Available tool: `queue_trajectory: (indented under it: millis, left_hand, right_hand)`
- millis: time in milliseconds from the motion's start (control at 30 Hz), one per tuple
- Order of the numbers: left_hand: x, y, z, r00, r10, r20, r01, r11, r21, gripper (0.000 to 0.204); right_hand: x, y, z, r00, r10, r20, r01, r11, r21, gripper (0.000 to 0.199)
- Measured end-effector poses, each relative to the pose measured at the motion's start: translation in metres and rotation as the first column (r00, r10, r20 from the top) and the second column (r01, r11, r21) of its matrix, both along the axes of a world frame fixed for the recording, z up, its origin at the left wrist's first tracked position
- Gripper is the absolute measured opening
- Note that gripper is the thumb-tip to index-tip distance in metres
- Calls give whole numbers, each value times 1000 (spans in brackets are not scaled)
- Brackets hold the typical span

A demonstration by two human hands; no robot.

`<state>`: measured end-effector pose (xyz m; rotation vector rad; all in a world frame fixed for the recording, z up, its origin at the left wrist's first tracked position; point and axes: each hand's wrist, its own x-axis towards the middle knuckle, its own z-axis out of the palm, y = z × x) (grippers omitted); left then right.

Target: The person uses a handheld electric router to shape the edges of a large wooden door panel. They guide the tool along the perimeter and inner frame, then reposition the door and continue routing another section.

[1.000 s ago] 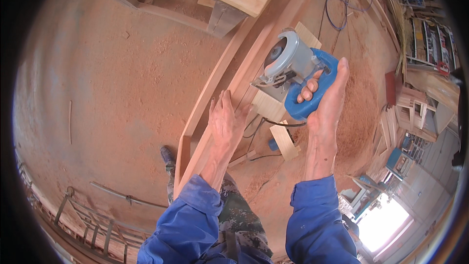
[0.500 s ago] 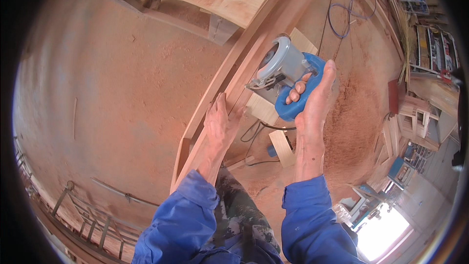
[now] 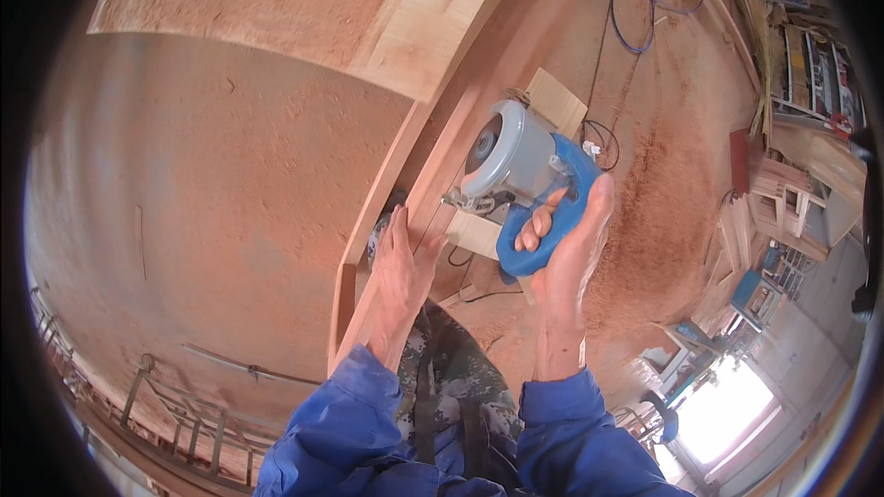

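Observation:
My right hand (image 3: pixel 566 239) is wrapped round the blue handle of a handheld circular saw (image 3: pixel 525 152). The saw has a grey rounded guard, with a dark disc and hub showing on its left side. It sits at the right edge of a long reddish wooden beam (image 3: pixel 465 143), which slants away to the upper right. My left hand (image 3: pixel 398 267) lies on the beam nearer to me, fingers stretched along it and the thumb apart. Just ahead of the thumb, a thin dark line runs along the beam. The saw hides its own underside.
A broad dusty plank (image 3: pixel 276 9) juts in from the upper left. Pale offcuts (image 3: pixel 557 101) lie beside the beam, with sawdust (image 3: pixel 654 221) on the floor to the right. A purple hose (image 3: pixel 635 37) coils at upper right. A metal rack (image 3: pixel 189 423) stands lower left.
The saw in my right hand has come back a little toward me along the beam. My left hand stays on the wood. The view has shifted, showing more of the broad plank.

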<state>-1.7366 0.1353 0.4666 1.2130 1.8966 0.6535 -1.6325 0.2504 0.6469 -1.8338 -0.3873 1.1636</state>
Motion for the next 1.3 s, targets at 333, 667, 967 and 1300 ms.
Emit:
queue_trajectory:
  millis: [333, 667, 967, 1300]
  left_hand:
    - [-2, 23, 17, 999, 15, 42, -8, 987, -159, 77]
    - [-2, 10, 12, 999, 21, 40, -16, 992, -122, 78]
    - [-1, 28, 15, 991, 50, 128, -19, 972, -233, 78]
    - [9, 61, 15, 999, 32, -24, -34, 997, -74, 78]
  right_hand:
    - [-1, 11, -2, 999, -30, -31, 32, 995, 91, 57]
    - [1, 0, -6, 1000, -20, -9, 21, 992, 121, 57]
    - [4, 13, -7, 1000, 11, 14, -12, 997, 72, 62]
    - [3, 57, 14, 1000, -5, 1, 4, 999, 40, 65]
